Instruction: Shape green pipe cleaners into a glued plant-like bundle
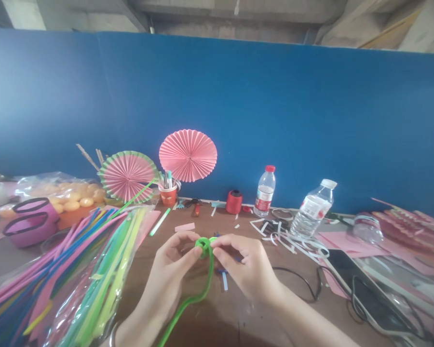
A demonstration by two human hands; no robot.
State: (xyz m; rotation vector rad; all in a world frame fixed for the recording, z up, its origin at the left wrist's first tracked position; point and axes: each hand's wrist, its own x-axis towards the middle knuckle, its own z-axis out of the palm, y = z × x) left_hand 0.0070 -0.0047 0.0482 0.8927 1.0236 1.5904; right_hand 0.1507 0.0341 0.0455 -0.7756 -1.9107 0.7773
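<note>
Between my two hands is a green pipe cleaner (pixel 210 274), bent into a small looped coil at its upper end. Its long tail hangs down and curves to the lower left. My left hand (pixel 173 270) pinches the left side of the coil between thumb and fingers. On the other side, my right hand (pixel 244 262) pinches the coil's right edge with thumb and forefinger. The coil is held just above the brown table (pixel 217 318). Fingers partly cover how the loops cross.
Bundles of coloured pipe cleaners (pixel 104 279) lie left. Behind stand pink paper fans (pixel 188 155), a red pen cup (pixel 167 195), a red thread spool (pixel 234 202) and water bottles (pixel 313 209). White paper strips (pixel 289 241), a phone (pixel 365 289) and a black cable (pixel 304 279) lie right.
</note>
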